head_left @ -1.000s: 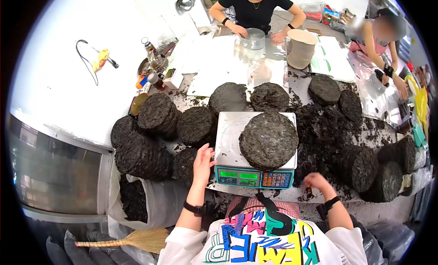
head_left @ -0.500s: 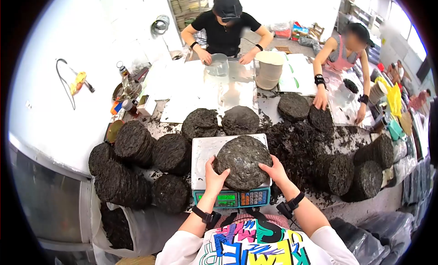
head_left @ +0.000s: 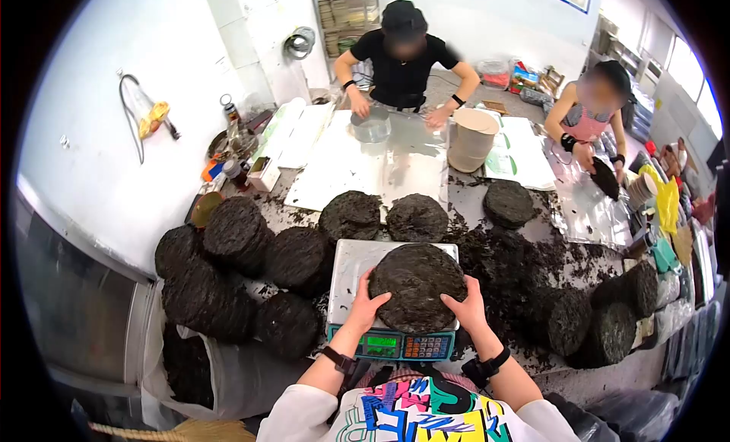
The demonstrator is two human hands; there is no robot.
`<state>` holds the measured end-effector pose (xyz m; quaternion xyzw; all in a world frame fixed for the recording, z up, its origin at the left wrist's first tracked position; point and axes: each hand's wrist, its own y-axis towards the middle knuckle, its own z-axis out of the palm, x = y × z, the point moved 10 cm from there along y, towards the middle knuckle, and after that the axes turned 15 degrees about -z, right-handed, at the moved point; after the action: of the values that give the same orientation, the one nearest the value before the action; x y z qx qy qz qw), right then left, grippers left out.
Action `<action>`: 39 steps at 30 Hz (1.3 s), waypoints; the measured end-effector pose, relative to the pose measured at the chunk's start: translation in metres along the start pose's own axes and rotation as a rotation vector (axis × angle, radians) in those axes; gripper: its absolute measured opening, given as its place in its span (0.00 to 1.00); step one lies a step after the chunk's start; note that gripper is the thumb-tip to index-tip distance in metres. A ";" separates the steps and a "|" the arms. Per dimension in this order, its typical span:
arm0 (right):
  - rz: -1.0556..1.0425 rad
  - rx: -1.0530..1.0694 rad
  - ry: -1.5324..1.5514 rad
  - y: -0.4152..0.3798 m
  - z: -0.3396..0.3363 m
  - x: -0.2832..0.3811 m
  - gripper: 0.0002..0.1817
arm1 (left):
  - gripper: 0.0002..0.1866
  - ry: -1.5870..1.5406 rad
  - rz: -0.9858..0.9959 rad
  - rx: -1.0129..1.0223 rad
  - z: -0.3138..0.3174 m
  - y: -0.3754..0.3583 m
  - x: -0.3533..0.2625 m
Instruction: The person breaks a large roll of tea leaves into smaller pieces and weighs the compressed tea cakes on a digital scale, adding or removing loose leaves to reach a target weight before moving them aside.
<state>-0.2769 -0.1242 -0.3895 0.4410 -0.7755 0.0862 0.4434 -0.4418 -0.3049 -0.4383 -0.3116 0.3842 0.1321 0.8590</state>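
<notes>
A big round dark pressed cake lies on the steel pan of a digital scale. My left hand grips its near left edge and my right hand grips its near right edge. The scale's green display and keypad face me just below the cake. Both wrists wear black bands.
Stacks of similar dark cakes crowd the table left of the scale, more stand at the right, with loose crumbs between. A person in black and another in pink work across the table. A beige bucket stands beyond.
One second ago my hands were off the cake, at the scale's front. They then closed on the cake's near edges and still hold it. The view tilted up slightly.
</notes>
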 end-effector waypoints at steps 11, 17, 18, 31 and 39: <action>0.677 -0.220 1.500 -0.015 0.062 -0.073 0.21 | 0.25 0.141 0.275 -0.361 -0.059 -0.019 0.003; 0.592 -0.327 1.088 -0.031 0.068 -0.074 0.22 | 0.25 -0.220 0.535 -0.861 -0.231 -0.167 -0.009; 0.509 -0.256 1.050 -0.027 0.066 -0.061 0.27 | 0.25 -0.279 0.547 -0.863 -0.254 -0.189 -0.002; 0.264 0.239 0.916 -0.012 0.149 0.096 0.25 | 0.19 0.105 0.330 -0.663 -0.179 -0.132 -0.033; 0.435 0.112 0.899 -0.033 0.131 0.086 0.24 | 0.07 0.891 0.222 -1.300 -0.340 -0.185 -0.013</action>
<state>-0.3507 -0.2650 -0.4095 0.2115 -0.5759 0.3996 0.6811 -0.5604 -0.6642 -0.5222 -0.7338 0.5663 0.2777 0.2526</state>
